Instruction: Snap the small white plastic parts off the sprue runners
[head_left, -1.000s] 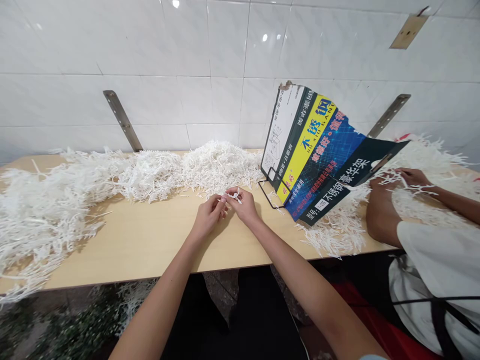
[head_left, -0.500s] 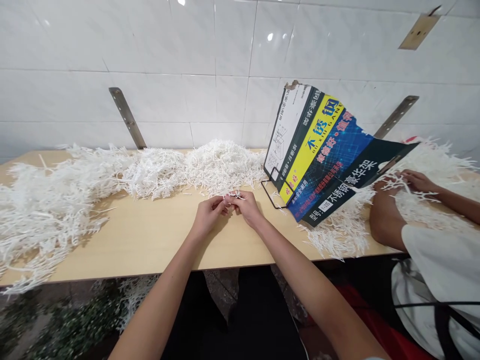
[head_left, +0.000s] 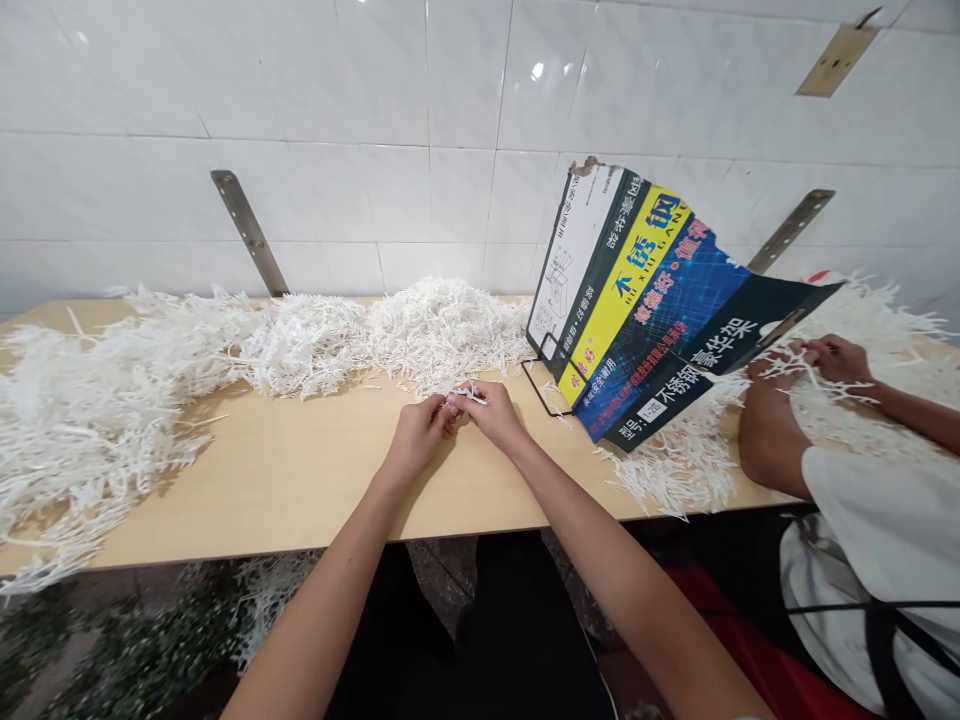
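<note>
My left hand (head_left: 420,428) and my right hand (head_left: 489,412) meet fingertip to fingertip above the wooden tabletop (head_left: 300,480). Both are closed in a pinch. A small white plastic branch piece (head_left: 471,396) pokes out along the right hand's thumb and fingers. Its inner end lies hidden where the fingertips of both hands come together. Just behind my hands rises a heap of similar white branching pieces (head_left: 442,325). A larger spread of them (head_left: 67,420) covers the table's left end.
A folded printed cardboard panel (head_left: 645,310) stands in a black wire stand (head_left: 551,385) on the right. Beyond it, a co-worker's hands (head_left: 836,360) handle white pieces. Metal brackets (head_left: 251,235) are fixed to the tiled wall. Green foliage (head_left: 150,640) lies below the table.
My hands stay together in nearly the same place. The white piece now points more to the right along my right fingers. The co-worker's far hand has shifted slightly.
</note>
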